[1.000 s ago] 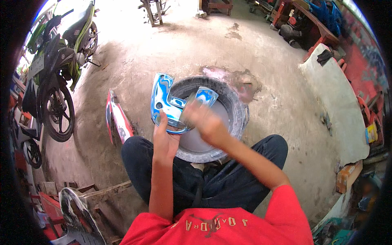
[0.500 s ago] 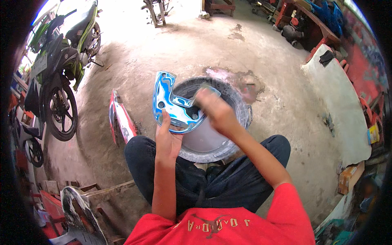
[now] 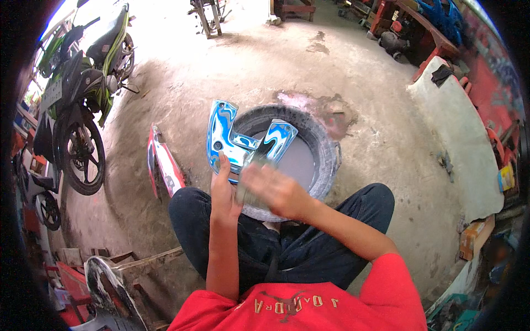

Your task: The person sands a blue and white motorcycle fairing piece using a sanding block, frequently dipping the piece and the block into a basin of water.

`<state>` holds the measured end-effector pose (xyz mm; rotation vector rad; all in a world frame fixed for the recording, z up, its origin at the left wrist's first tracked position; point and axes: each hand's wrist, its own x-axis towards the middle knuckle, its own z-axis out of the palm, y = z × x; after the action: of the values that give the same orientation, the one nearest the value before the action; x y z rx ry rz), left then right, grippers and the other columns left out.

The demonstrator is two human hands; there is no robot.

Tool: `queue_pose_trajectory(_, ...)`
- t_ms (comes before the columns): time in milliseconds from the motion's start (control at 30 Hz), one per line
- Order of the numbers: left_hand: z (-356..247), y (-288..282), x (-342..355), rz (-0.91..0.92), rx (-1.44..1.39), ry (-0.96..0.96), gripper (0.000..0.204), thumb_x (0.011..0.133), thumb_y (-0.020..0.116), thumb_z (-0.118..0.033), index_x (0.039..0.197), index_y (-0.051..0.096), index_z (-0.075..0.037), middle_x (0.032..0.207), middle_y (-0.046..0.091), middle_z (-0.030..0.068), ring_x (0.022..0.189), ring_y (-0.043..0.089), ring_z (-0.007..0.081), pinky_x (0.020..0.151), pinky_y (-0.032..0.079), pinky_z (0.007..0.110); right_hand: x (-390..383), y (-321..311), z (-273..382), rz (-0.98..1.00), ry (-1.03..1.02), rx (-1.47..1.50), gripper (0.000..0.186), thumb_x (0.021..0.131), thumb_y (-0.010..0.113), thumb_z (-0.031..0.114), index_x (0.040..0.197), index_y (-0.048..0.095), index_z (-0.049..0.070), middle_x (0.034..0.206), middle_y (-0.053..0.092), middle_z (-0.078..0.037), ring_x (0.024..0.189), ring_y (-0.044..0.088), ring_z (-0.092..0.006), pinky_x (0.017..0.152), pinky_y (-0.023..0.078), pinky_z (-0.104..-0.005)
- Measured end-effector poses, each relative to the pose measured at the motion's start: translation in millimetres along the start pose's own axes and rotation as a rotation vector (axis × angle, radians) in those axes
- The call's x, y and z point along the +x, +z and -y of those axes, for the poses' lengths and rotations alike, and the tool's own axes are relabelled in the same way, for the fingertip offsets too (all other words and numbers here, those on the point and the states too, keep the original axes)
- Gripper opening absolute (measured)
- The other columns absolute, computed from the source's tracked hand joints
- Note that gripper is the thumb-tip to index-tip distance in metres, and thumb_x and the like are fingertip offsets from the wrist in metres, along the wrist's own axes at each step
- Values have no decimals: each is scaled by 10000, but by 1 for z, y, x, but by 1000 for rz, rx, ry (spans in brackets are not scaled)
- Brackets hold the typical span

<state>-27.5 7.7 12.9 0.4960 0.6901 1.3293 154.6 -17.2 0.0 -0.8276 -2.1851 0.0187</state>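
My left hand (image 3: 225,193) grips the lower left edge of a glossy, U-shaped plastic panel (image 3: 221,129), blue and silver-white, its thumb on the face near a round hole. The panel is held tilted above a round, dark grey tub (image 3: 328,185) between my knees; cloudy greyish liquid (image 3: 298,171) shows inside. My right hand (image 3: 279,193) is bent closed at the panel's lower edge, close to my left hand. A thin greyish-green piece shows at its fingers, too blurred by motion to name. My right hand hides the panel's lower middle.
A red-and-white panel (image 3: 165,163) lies on the concrete floor left of the tub. Motorcycles (image 3: 83,127) stand at the left. A scuffed black-and-white panel (image 3: 105,281) is at lower left. To the right are a large pale panel (image 3: 458,149) and a cardboard box (image 3: 475,238).
My right hand has swept from the panel's upper right arm down and left to its lower edge, uncovering that arm. My left hand and the panel stay nearly in place.
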Motion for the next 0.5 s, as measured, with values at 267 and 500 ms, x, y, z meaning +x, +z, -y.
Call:
queue_pose_trajectory(267,5,4,0,9,-49,27,394,1067,536,-306,1362,523,-45,1291,645,115,1154,650,254,988,537,434,15,-10,-59,-169,201,-197,418,862,572,28,1277,628,13,1305,649,-194,1242,611,-364,1049,502,-440)
queue_pose_trajectory(500,7,23,-5,28,-96,32,401,1075,515,-294,1385,503,-41,1302,645,103,1183,641,232,986,543,444,14,-18,-70,-232,376,-185,383,886,574,25,1265,631,12,1311,644,-209,1249,609,-364,1037,502,-467)
